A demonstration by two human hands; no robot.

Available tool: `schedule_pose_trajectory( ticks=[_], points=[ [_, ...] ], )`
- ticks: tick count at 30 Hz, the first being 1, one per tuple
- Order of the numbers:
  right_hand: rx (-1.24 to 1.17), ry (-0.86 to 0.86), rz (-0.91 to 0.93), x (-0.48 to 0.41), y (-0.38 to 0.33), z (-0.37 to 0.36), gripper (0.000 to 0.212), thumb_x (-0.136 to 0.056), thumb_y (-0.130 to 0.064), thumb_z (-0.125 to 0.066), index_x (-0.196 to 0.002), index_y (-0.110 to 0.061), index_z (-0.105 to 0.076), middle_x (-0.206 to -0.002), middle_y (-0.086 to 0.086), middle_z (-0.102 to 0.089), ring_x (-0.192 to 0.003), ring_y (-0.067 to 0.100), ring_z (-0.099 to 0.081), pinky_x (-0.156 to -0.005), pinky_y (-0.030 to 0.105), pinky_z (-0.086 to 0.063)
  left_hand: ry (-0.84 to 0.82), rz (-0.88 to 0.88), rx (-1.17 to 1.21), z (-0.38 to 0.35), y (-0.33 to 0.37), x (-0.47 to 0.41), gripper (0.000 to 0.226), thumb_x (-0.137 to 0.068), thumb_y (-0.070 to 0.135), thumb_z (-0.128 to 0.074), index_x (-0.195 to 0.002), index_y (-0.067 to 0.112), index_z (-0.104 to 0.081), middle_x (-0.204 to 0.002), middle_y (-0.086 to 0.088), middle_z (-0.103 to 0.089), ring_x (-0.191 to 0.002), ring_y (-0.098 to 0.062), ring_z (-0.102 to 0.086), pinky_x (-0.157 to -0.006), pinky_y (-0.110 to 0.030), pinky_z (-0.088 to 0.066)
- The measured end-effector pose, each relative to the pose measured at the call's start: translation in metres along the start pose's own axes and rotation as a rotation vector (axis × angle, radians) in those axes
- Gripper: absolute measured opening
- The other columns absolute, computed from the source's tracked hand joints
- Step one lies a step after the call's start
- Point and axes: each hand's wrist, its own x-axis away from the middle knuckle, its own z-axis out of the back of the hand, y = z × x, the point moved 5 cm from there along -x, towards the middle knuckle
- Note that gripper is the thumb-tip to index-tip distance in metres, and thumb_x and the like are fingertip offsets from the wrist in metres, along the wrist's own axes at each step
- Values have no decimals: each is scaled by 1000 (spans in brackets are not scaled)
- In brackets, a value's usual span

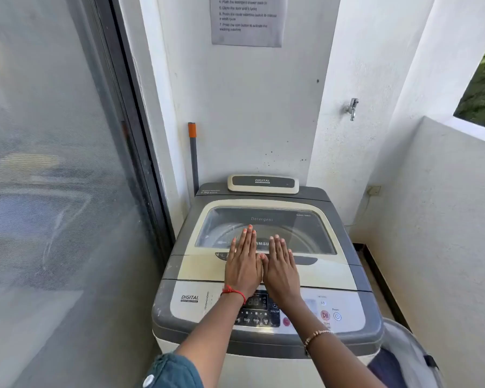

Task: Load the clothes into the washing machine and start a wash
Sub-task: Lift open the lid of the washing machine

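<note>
Both grips lie flat and open, fingers straight, holding nothing: the left grip [242, 264] and the right grip [280, 268] sit side by side, thumbs touching, pressed on the shut lid [202, 268] of the washing machine [165, 312]. Their fingertips reach onto the lid's window [305, 233]; through it I can make out no laundry in the drum. The clothes [387, 365], something dark blue, sit in a mesh basket [403, 348] low and to the right of the right grip, close by the person's elbow. So I'd judge the job is barely begun: the lid has to come up, the clothes go in, the lid close, and a wash be started.

Under the wrists runs the control panel [314, 303], the forearms covering part of it; the start button [324, 315] and power button [337, 316] show just right of the right wrist. Beyond the fingertips hangs a printed notice [247, 21], with a tap [352, 107] off to the right. Left of the left grip stand a grey pole with an orange band [192, 152] and a glass door [53, 191]. Only the shut lid stands in the way
</note>
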Motion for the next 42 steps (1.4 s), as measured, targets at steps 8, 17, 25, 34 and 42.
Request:
schedule_pose_trajectory(
  ticks=[8, 17, 25, 34, 42],
  points=[
    [77, -122, -9, 6, 6, -9, 74, -99, -32, 4, -119, -1, -60, -125, 14, -61, -118, 24, -58, -96, 37, -46, -13, 51, 81, -23, -11, 14, 56, -99, 37, 1, -150, 13, -1, -148, -6, -35, -145, -13, 10, -112, -36, -5],
    [19, -179, 87, 3, 13, -7, 42, -82, -17, -36, -114, -3, -59, -101, 9, -65, -99, 26, -62, -95, 37, -50, -28, 41, 30, -41, -11, 18, 56, -98, 40, -2, -149, 17, -2, -151, -7, -34, -145, -16, 13, -112, -39, -1],
    [-199, -292, 133, -17, 22, -10, 39, -93, -14, -41, -131, -5, -41, -114, 16, -45, -108, 32, -40, -101, 38, -29, -134, -83, 37, -42, -9, 21, 80, -89, 62, -31, -150, 15, -13, -157, -2, -7, -144, -20, -6, -114, -41, -3],
    [-306, -372, 71, -58, 6, 55, 46, -95, -21, -45, -135, -5, -27, -131, 20, -42, -125, 32, -30, -104, 38, -21, 0, -263, -51, 17, -5, -17, 81, -89, 70, -17, -146, 13, -22, -154, -2, -27, -142, -12, -17, -114, -49, -8],
    [-66, -259, 184, -107, -11, 100, 36, -99, -27, -28, -125, -5, -40, -128, 16, -47, -121, 33, -37, -102, 45, -24, 185, -380, -170, 79, -2, -82, 74, -93, 63, -10, -145, 12, -24, -153, -1, -29, -141, -13, -19, -113, -52, -12]
  ],
)
